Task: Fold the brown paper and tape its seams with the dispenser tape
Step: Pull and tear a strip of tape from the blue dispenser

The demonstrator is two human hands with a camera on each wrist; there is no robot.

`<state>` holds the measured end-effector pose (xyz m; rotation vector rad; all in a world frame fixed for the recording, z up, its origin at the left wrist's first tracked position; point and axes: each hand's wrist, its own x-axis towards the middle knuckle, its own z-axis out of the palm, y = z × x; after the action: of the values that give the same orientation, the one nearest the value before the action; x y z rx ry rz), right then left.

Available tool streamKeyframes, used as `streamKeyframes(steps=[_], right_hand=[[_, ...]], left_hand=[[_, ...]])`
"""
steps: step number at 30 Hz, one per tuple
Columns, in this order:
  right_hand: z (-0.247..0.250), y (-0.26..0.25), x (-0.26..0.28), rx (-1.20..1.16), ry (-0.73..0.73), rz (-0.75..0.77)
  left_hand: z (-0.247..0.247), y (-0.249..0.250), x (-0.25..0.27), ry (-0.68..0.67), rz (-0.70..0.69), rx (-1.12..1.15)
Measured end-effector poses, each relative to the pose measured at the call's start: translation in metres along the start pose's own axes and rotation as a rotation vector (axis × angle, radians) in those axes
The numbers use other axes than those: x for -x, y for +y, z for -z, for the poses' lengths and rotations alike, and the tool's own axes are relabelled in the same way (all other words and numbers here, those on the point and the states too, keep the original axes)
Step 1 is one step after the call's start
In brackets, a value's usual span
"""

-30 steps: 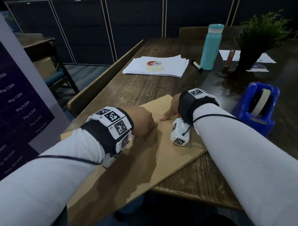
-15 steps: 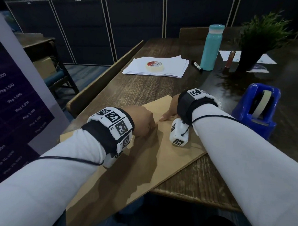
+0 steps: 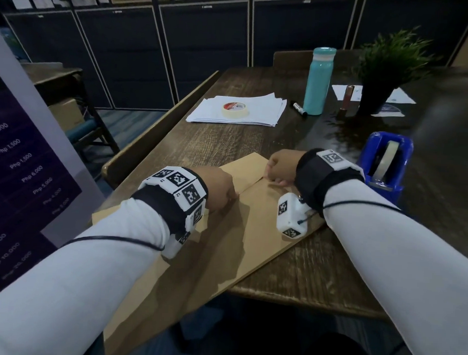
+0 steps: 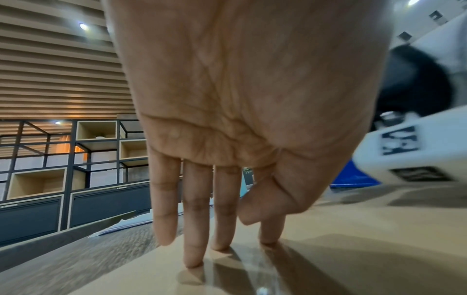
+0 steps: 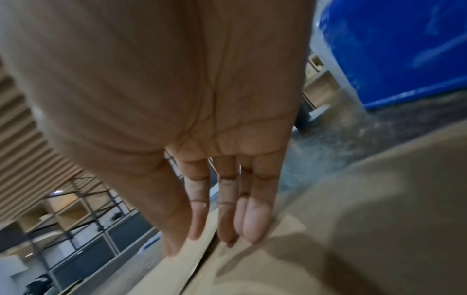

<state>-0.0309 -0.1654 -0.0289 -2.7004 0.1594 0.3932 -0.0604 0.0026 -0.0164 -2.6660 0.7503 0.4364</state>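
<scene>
Pressing folded brown paper (image 3: 224, 246) at the tabletop's near edge: left hand (image 3: 216, 188) and right hand (image 3: 281, 166), fingers straight, flatten the taped seam (image 3: 251, 187); blue tape dispenser (image 3: 386, 162) idle; further seams likely remain.

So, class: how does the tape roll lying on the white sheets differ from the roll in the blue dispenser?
The loose tape roll lies flat on the white sheets, its hole facing up; the dispenser roll stands on edge inside the blue dispenser. The loose roll shows a red-and-white label; no label shows on the dispenser roll. The loose roll lies farther from the hands. Both are pale, cream-coloured rings.
</scene>
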Motion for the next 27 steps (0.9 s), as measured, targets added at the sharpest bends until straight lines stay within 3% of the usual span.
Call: streamKeyframes(steps=[3,7,10,14,16,20,27], right_hand=[[0.002,0.005,0.027,0.107,0.1,0.035],[0.016,0.021,0.063,0.005,0.371,0.15],[0.03,0.036,0.088,-0.041,0.575,0.201],[0.048,0.064,0.102,0.003,0.769,0.243],[0.058,0.079,0.103,0.042,0.767,0.201],[0.071,0.106,0.096,0.053,0.563,0.031],[0.076,0.134,0.089,0.063,0.524,-0.061]], left_hand=[[0.006,0.005,-0.003,0.004,0.031,0.04],[0.011,0.012,-0.008,0.077,0.083,0.119],[0.013,0.025,-0.009,0.27,0.042,0.263],[0.031,0.062,-0.006,0.528,-0.131,0.539],[0.04,0.08,-0.01,0.559,-0.2,0.628],[0.05,0.112,-0.022,0.556,-0.289,0.807],[0.057,0.143,-0.037,0.446,-0.274,1.006]])
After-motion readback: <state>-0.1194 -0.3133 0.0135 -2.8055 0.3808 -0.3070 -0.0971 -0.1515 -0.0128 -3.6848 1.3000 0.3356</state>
